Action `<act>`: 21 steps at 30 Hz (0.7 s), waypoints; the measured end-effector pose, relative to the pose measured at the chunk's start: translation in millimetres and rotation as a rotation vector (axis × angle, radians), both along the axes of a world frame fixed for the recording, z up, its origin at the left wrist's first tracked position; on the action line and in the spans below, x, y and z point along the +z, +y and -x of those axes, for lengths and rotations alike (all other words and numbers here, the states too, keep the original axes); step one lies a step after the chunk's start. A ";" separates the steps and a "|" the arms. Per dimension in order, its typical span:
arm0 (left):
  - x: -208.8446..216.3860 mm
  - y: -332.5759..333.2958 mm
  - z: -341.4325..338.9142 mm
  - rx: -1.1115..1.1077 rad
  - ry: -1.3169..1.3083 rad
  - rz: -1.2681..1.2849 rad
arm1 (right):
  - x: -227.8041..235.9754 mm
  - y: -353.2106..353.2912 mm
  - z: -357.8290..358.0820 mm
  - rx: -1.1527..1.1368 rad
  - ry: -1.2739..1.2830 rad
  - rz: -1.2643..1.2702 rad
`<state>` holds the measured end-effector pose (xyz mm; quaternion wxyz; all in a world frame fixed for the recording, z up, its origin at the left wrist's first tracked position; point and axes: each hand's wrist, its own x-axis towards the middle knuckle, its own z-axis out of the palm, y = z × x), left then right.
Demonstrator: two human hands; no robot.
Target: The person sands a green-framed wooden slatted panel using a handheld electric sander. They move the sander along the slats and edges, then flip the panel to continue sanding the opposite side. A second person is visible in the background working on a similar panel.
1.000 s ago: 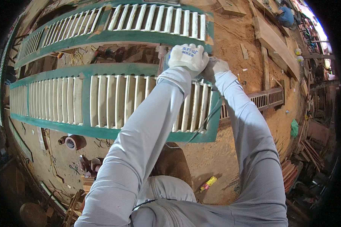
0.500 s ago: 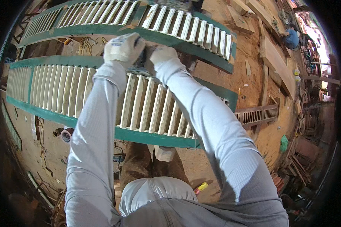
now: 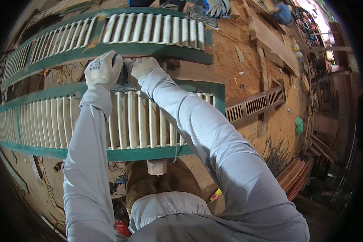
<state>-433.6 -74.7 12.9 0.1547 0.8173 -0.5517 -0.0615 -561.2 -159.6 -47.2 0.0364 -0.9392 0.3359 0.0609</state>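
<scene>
My white-gloved left hand (image 3: 104, 69) is closed around the left side of a dark blue power sander (image 3: 124, 82). From the other side, my gloved right hand (image 3: 143, 67) grips the same sander, most of which the hands hide. The sander's flat base is at the far green rail of the near louvered panel (image 3: 149, 153), a long green frame with whitish slats. Beyond my hands lies a second louvered panel (image 3: 149, 49), with green rails and bare wood patches at its joints.
At the far edge a co-worker's gloved hand (image 3: 218, 8) is by another sander (image 3: 201, 17). A brown slatted panel (image 3: 256, 104) and long planks (image 3: 276, 50) lie to the right. A wood block (image 3: 157, 166) supports the near panel. Another person in blue (image 3: 282, 14) is at far right.
The whole view has shifted, so the panels and my hands appear further left. The co-worker's glove and sander now show more clearly. Both my hands stay on the sander.
</scene>
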 end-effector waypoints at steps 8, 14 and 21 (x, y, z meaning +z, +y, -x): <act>-4.9 -50.1 129.2 -0.119 -0.038 0.009 | 1.6 -39.4 149.4 0.022 -0.052 0.071; -3.5 -85.7 217.8 -0.195 -0.021 0.027 | -3.0 -64.6 244.3 -0.076 -0.186 0.081; -8.2 -121.2 295.6 -0.279 0.010 -0.022 | 14.7 -84.7 328.1 -0.178 -0.106 -0.055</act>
